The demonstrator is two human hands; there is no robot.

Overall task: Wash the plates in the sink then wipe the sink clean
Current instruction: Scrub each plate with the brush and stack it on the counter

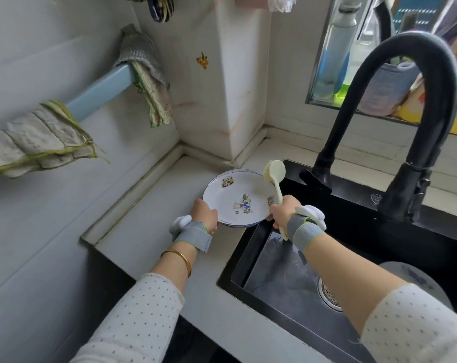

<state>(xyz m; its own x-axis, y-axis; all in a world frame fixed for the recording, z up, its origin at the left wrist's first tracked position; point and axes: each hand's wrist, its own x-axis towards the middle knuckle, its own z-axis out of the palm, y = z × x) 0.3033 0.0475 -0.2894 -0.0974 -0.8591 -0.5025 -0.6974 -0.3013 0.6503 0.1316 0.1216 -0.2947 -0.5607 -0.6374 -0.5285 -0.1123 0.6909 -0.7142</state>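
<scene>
While held beside the sink [279, 271], stacked plates [238, 197] — judged stiff, breakable, likely slippery.
Left hand [205, 212] grips the left rim; right hand [283, 209], curled round the dish brush [274, 170], supports the right.

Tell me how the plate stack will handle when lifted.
Probably stiff and breakable: the plates look like glazed ceramic. Likely heavy for one hand, since several rims show stacked. The glossy top plate may slide on the others if tilted; the left hand grips just one edge.
</scene>
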